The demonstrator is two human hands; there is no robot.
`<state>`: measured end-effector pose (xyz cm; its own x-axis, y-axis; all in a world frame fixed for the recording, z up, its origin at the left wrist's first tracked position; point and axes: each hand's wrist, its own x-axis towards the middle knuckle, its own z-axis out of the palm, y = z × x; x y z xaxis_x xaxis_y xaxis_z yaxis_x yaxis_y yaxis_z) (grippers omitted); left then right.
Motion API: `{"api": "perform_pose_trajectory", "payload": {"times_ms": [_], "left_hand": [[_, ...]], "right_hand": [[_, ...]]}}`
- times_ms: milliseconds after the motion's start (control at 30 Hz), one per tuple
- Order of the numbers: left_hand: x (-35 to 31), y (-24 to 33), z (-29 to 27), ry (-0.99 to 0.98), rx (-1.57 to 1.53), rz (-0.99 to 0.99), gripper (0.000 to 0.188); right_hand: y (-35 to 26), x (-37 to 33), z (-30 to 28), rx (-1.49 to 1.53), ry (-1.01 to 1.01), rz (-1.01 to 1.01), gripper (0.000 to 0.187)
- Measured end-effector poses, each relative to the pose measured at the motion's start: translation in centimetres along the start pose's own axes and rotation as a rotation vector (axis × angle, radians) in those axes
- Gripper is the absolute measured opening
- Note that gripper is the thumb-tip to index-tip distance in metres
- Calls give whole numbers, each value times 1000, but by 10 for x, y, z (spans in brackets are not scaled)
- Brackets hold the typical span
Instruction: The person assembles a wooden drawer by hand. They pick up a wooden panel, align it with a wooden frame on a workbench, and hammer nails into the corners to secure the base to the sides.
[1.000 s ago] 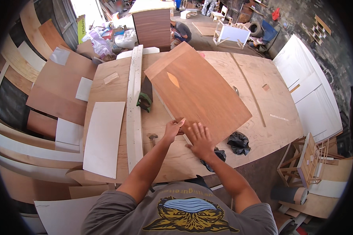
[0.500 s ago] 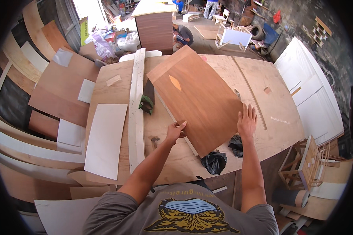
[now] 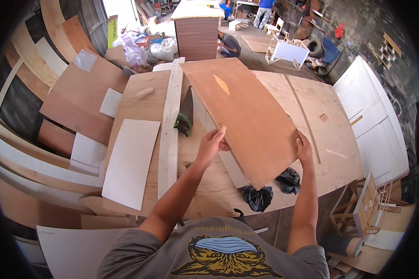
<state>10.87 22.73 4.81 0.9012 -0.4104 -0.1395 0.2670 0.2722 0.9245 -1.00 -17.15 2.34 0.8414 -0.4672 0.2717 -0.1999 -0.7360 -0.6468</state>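
Note:
A brown plywood panel [image 3: 253, 118] with a pale leaf-shaped patch is tilted above the workbench [image 3: 139, 100]. My left hand [image 3: 213, 145] grips its left edge, thumb on top and fingers beneath. At its right corner, my right hand [image 3: 304, 148] holds the edge, its fingers partly hidden. Under the panel's left side, a pale board [image 3: 233, 169] shows. A handsaw with a green handle [image 3: 183, 123] lies left of the panel, against a long white strip [image 3: 171, 139]. Black plastic bags [image 3: 258, 199] sit by the panel's near corner.
A white sheet [image 3: 131, 162] lies on the bench's left part, near a small wood block [image 3: 145, 93]. Boards [image 3: 74, 100] lean along the left. A wooden frame [image 3: 358, 207] stands at the lower right. Beyond the bench, a person [image 3: 229, 45] crouches by a brown cabinet [image 3: 198, 39].
Both hands have raised the plywood panel off the bench, tilting it, and more of the pale board beneath shows. My right hand has gone from lying flat to gripping the panel's corner.

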Motion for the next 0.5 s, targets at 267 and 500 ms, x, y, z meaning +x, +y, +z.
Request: {"api": "perform_pose_trajectory", "payload": {"times_ms": [267,500], "left_hand": [[12,68,50,-94,-35,142,40],[7,67,49,-53,-27,120,43]], "right_hand": [[-7,18,-18,316,-192,313,44],[-9,16,-15,370,-187,335,44]]}}
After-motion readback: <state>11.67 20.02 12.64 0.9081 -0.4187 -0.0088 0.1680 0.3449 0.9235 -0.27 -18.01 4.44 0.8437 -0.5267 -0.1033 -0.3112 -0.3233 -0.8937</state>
